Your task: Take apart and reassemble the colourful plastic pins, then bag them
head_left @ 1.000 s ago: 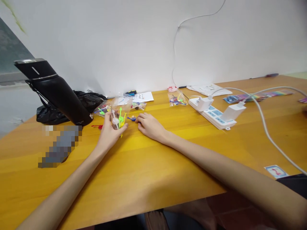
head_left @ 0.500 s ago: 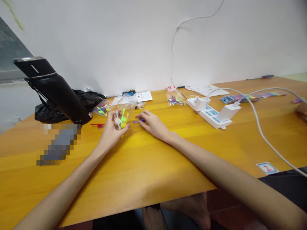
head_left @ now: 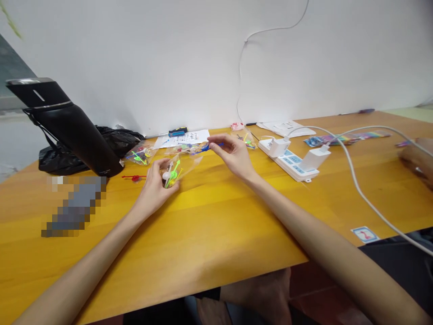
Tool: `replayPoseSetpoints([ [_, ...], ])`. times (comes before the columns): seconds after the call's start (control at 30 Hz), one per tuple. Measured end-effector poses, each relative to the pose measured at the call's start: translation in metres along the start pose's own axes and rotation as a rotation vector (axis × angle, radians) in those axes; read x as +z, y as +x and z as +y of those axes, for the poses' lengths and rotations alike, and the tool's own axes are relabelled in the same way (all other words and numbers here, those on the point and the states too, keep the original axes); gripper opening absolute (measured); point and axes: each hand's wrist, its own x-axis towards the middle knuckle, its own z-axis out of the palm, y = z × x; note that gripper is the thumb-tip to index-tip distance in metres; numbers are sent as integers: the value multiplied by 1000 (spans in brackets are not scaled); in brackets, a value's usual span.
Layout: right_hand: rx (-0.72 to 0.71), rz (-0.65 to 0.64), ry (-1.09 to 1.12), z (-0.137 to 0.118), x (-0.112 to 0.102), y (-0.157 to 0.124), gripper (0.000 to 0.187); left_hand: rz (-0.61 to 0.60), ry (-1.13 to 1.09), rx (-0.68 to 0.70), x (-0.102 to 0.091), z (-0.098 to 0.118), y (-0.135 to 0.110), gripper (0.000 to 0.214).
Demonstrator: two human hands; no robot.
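Observation:
My left hand (head_left: 157, 184) is closed around a clear plastic bag (head_left: 187, 165) that holds small plastic arrow-shaped pieces (head_left: 173, 174) in white, green and yellow. The bag's mouth points to the right. Raised off the table, my right hand (head_left: 233, 155) pinches a blue plastic arrow piece (head_left: 205, 147) between thumb and fingers, to the right of the bag. On the table left of my left hand lies a red arrow piece (head_left: 135, 178). More bagged pieces (head_left: 140, 154) lie behind it, near a sheet of paper (head_left: 182, 138).
A black bottle (head_left: 72, 126) stands at the left by a black plastic bag (head_left: 115, 140), with a blurred-out flat item (head_left: 77, 203) in front. A power strip (head_left: 291, 162) with chargers and white cables (head_left: 355, 176) is on the right. Another person's hand (head_left: 419, 160) is at the far right.
My right hand has lifted the blue arrow piece off the table, moving up and to the right. My left hand has lowered and tilted the bag. The view has shifted slightly.

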Motion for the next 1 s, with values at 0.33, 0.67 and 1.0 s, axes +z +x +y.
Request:
replayPoseSetpoints([
  [0.33,-53,86,-36,-14,-7,4,13,-1,53,-30,0,-1,1,66],
  [0.67,-6,-331,-3,-16,18,-13,13,-57,38,43,4,5,-2,67],
  [1.0,59,-555,100,-14,19,-16,22,-64,35,61,5,5,-3,67],
])
